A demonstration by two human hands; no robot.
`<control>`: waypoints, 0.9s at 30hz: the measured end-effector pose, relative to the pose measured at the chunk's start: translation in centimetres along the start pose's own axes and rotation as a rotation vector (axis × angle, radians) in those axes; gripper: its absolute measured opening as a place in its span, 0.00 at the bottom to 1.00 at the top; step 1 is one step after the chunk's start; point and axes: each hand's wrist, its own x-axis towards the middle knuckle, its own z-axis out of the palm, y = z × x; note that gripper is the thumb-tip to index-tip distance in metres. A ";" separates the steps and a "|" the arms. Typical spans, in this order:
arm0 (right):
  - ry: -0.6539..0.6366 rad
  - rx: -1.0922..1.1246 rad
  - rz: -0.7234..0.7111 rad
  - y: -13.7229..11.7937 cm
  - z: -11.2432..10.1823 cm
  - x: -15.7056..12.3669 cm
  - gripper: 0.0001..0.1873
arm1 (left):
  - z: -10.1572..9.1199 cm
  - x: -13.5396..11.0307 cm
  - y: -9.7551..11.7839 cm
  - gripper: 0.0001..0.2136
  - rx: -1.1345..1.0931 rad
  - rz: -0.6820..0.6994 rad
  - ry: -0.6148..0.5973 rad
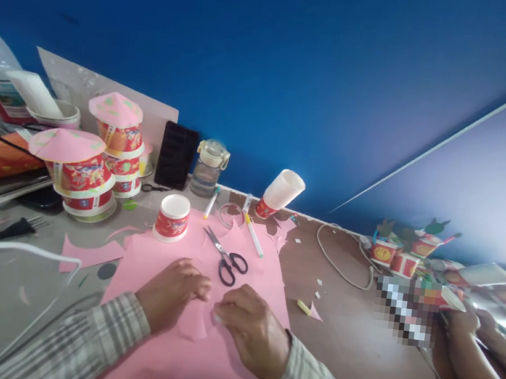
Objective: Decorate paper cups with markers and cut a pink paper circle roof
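Note:
My left hand (176,294) is closed on a small piece of pink paper (193,323), which hangs below its fingers over a large pink sheet (138,280). Close beside it, my right hand (249,326) has its fingers pinched together; a tiny whitish bit shows at the fingertips, too small to name. Just beyond both hands lie scissors (228,258) with dark handles, blades partly apart. A red-and-white paper cup (172,219) stands upside down on the far left part of the sheet. A marker (253,236) lies to the right of the scissors.
Two stacked-cup towers with pink cone roofs (67,146) stand at left. Along the wall are a dark phone (177,154), a water bottle (209,168) and a leaning cup stack (280,193). Paper scraps and a cable (339,272) lie right. Another person's arms (477,362) rest far right.

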 end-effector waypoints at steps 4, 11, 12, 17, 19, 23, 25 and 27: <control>0.031 -0.070 -0.035 1.2 2.1 1.2 0.10 | 0.0 0.0 0.1 0.12 0.037 -0.013 0.005; 0.006 -0.084 -0.002 1.0 2.9 -0.3 0.11 | 0.1 0.0 0.1 0.12 -0.013 -0.047 -0.026; -0.019 -0.088 0.003 0.8 2.7 -0.7 0.11 | 0.1 0.0 0.1 0.12 -0.030 -0.063 -0.031; -0.104 0.020 0.003 0.2 0.6 -1.8 0.10 | 0.2 0.0 0.0 0.14 -0.047 -0.058 -0.041; -0.027 0.067 0.029 0.2 -0.1 -1.4 0.10 | 0.2 -0.1 -0.1 0.15 -0.033 -0.023 -0.041; 0.060 0.041 -0.012 1.1 0.8 0.6 0.11 | 0.1 -0.1 0.0 0.14 -0.006 -0.030 -0.026; 0.100 0.042 -0.025 1.7 1.9 1.3 0.11 | 0.0 0.0 0.1 0.13 0.002 -0.032 -0.052; 0.125 0.030 -0.012 2.0 3.0 1.4 0.11 | 0.0 0.0 0.2 0.13 0.005 -0.026 -0.081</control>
